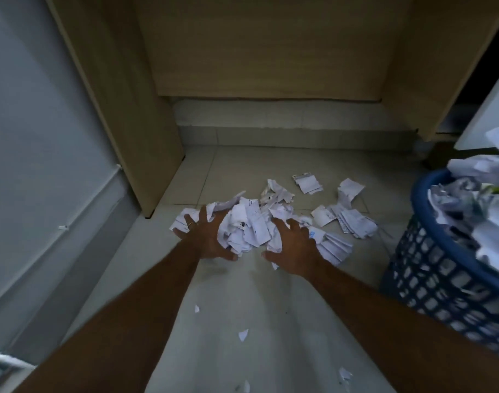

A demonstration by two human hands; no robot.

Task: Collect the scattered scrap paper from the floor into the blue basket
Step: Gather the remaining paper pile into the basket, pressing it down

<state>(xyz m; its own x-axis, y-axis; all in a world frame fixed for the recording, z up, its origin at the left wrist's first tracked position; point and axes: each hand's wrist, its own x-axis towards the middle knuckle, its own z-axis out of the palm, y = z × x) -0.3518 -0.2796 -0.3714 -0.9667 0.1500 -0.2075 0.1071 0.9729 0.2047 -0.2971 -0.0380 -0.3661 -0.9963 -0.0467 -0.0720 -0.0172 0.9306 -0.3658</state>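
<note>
Both hands spread over the scrap paper pile, ready to gather it.

The scrap paper pile point(248, 222) lies on the floor point(228, 293) between and just beyond the two hands, running left to right. The left hand point(207, 236) and right hand point(292, 248) flank it with fingers splayed and lightly bent, touching the paper but not yet clutching any. More loose sheets point(353, 219) lie beyond the right hand. The blue basket point(429, 268), already heaped, stands to the right, nearer the right hand.
</note>
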